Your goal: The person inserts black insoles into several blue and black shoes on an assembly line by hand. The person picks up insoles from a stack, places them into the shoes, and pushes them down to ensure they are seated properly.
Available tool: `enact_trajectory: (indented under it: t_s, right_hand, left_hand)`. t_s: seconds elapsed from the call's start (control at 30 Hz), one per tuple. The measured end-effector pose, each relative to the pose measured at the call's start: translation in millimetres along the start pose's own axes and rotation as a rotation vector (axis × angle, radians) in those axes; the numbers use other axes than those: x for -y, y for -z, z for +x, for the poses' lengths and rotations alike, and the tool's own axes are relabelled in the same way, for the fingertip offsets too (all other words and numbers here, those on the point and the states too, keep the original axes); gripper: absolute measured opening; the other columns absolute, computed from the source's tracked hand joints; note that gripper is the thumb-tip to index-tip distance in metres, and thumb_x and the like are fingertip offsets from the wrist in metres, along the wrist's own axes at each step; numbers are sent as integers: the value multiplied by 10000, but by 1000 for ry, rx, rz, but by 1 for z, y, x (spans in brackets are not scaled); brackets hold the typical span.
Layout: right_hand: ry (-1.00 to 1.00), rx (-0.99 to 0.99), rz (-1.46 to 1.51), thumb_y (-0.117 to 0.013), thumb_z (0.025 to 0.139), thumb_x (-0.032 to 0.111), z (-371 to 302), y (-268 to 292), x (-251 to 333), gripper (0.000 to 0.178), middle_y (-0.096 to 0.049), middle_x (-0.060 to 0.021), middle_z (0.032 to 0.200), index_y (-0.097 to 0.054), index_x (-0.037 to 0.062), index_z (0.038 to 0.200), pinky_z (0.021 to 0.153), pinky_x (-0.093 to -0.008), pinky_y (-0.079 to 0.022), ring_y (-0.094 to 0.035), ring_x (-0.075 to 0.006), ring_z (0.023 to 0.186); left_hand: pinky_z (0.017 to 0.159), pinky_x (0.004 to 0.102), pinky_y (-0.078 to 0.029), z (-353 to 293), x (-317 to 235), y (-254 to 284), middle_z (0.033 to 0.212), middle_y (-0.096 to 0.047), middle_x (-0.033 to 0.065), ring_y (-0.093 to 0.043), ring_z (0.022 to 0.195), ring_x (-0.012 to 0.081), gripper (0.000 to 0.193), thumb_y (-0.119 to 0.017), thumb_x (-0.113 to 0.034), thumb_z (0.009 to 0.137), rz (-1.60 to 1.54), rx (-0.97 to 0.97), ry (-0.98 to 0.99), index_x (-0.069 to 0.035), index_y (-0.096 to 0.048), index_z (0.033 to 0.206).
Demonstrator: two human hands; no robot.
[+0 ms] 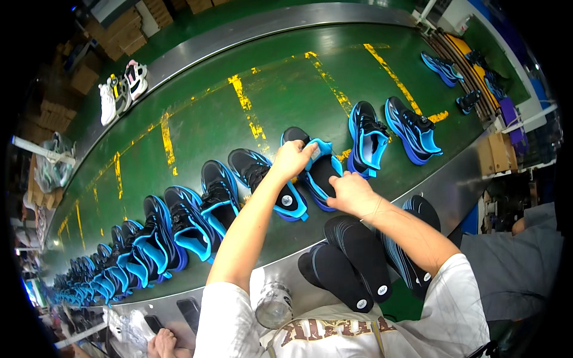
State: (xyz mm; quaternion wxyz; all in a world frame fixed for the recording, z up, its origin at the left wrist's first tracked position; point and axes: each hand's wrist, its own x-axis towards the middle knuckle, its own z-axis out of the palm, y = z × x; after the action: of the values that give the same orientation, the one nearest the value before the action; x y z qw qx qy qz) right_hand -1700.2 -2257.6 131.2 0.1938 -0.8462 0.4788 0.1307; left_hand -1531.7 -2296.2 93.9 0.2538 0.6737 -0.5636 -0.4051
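Note:
A black sneaker point(325, 172) with bright blue lining is between my hands on the green belt, its opening facing me. My left hand point(292, 160) is closed on the tongue and upper, holding the opening wide. My right hand point(353, 194) grips the collar on the heel side, the thumb at the edge of the opening. Part of the toe and side is hidden by my left hand. Just left is a matching sneaker point(258, 174) with a round white mark on the insole inside. On the right, another sneaker point(365, 140) shows a pale interior.
Black insoles point(358, 253) lie in stacks on the metal edge before me. A long row of sneakers point(156, 232) runs left along the belt point(209, 119). One more sneaker point(412, 131) sits farther right. A clear jar point(274, 304) stands near my left elbow; another person's hand point(162, 344) shows lower left.

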Motion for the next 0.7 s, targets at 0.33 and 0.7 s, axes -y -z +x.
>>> enact_trajectory:
  t_s: [0.33,0.7]
  right_hand:
    - [189,-188,-49,-483,745,111,52,-51,-12,177,-546,-170,888,-617,3,786,752,-390,-470,-547,-299,871]
    - [184,416,-456,-466,793,172,82,-40,-11,324,-449,-173,1209,-591,46,1064,885,-349,-385,-453,-284,1074]
  left_hand:
    - [555,352,-426,1,0,-4,613,-558,192,-561,592,243,495,-532,-418,798,21,-8,-30,72,-576,738]
    - [526,327,-421,3,1,-6,589,-544,150,-539,553,194,482,-521,-421,812,4,24,-7,54,-570,755]
